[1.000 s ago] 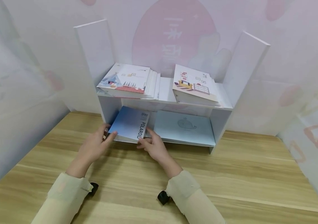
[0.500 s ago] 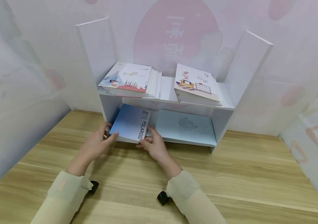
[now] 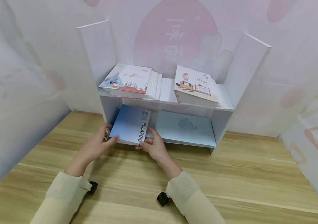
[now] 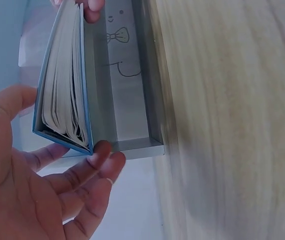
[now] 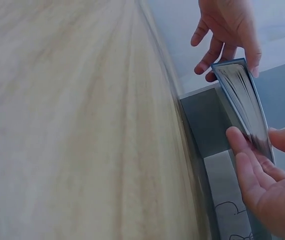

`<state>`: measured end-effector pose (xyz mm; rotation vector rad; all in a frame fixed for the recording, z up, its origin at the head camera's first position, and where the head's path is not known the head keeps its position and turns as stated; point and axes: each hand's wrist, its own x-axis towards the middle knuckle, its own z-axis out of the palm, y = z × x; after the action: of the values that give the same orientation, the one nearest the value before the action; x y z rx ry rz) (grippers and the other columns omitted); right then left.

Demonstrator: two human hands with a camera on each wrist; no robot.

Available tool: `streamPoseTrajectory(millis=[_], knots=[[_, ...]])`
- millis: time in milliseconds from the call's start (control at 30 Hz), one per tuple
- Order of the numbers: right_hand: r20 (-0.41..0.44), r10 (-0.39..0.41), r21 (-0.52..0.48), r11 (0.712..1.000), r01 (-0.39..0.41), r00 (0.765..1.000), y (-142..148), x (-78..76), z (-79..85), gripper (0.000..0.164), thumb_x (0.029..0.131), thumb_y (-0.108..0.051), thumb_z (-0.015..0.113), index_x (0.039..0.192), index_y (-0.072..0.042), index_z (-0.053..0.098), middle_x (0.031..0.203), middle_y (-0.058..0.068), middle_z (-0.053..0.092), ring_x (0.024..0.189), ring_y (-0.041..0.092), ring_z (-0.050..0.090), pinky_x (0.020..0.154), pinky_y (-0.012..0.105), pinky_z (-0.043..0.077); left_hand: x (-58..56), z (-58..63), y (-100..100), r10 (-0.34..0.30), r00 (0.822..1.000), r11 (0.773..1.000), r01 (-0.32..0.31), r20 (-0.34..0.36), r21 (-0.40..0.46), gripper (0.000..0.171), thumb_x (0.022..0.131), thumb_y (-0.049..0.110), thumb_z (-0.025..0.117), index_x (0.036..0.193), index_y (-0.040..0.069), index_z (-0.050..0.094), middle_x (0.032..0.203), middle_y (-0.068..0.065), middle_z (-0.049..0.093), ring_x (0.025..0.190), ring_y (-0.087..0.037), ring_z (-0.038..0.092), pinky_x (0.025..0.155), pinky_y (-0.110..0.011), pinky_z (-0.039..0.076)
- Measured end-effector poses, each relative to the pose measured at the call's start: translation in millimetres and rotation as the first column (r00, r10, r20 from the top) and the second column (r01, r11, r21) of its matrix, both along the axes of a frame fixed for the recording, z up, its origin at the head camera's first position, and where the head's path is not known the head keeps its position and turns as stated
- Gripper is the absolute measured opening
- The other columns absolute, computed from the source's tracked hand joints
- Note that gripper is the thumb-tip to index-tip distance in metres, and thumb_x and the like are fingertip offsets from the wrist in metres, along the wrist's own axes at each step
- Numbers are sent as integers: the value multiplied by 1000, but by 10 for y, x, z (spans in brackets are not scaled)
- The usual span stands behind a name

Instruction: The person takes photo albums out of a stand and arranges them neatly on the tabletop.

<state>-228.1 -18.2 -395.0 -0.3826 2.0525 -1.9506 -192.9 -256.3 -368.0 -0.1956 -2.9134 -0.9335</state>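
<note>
"Fingers [image 4: 79, 175] first?"

"Left hand [image 3: 93, 147]: thumb on the top cover, other digits bent beneath, parted only by the thickness of the blue book [image 3: 129, 124], which they pinch at its eight o'clock. Right hand [image 3: 157, 147] pinches likewise at four."

"Where is the book?"

"Lower tier, left end, near edge by the front lip. Resting or slightly lifted: cannot tell."

"Materials?"

"Smooth cover fading from blue to near white, black POLAROID lettering along the three o'clock edge, blue spine toward nine. Page ends loosely layered in both wrist views. White shelf [image 3: 243, 71] of flat, straight-edged boards. Table [image 3: 231, 180] in streaked wood grain."

"Edges, room?"

"Side panel [image 3: 111, 109] close at nine. Upper tier [image 3: 168, 90] overhangs toward twelve, bearing an illustrated stack [image 3: 129, 79]; second stack [image 3: 195, 87] at two. Narrow gap at three, right forefinger beside it, then the pale whale book [image 3: 185, 132], lying flat. Table stretches away toward six."

"Against a second ago?"

"Both hands on the same two sides. Blue cover shows slightly taller from the head view, far edge a touch nearer the upper boards. Other books unmoved."
</note>
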Motion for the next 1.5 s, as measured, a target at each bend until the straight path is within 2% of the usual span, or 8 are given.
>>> streamPoseTrajectory(millis=[133,267,467,600,867,1167,1333,1500], knots=[[28,6,-28,1000,-5,1000,-12,-1,-1,76,96,1,60,158,-12,18,119,24,69,98,33,73,91,36,57,-11,-11,-25,-21,1000,1000,20,6,24,65,102,45,51,142,-1,30,86,-10,45,73,-22,46,64,-34,39],[32,-18,-48,999,19,999,-15,-4,-17,76,96,4,59,158,-12,19,121,25,68,98,31,74,85,30,57,-17,-11,-33,-36,999,999,35,23,37,66,102,45,52,143,0,29,83,-8,43,68,-19,41,61,-32,35],[42,-49,-67,996,51,998,-18,1,-24,76,95,6,60,158,-12,21,120,27,68,93,29,74,73,20,55,-9,-2,-27,-50,998,998,48,35,39,68,102,44,53,146,-1,26,89,-9,46,73,-19,45,64,-32,38],[47,-41,-67,997,44,998,-27,22,-4,76,94,7,59,157,-11,20,119,27,68,92,31,74,72,19,54,3,8,-29,-58,998,998,56,39,41,70,102,44,52,148,-1,24,88,-9,46,73,-19,45,64,-32,38],[40,-31,-68,997,33,999,-26,61,46,74,94,6,60,156,-9,21,117,28,68,91,32,74,73,21,54,25,40,-60,-109,992,987,100,65,128,73,101,39,55,151,0,18,86,-8,45,75,-19,44,66,-30,39],[102,14,-130,992,-1,995,24,51,45,77,93,7,61,154,-12,19,118,28,67,89,28,75,72,22,53,34,74,-79,-123,989,980,108,80,164,73,101,40,56,152,6,18,88,-9,43,75,-20,43,64,-29,39],[107,52,-156,987,-34,993,58,50,46,78,93,7,62,152,-17,17,118,27,67,89,27,75,77,27,54,45,98,-67,-129,989,979,116,70,167,71,101,39,55,152,6,19,97,-12,44,87,-24,46,70,-32,41],[92,82,-166,984,-66,992,83,41,62,80,93,5,62,153,-19,13,121,28,66,89,24,75,88,36,55,50,111,-67,-125,990,979,112,66,171,71,101,40,55,152,6,19,107,-18,49,99,-28,48,76,-35,44]])
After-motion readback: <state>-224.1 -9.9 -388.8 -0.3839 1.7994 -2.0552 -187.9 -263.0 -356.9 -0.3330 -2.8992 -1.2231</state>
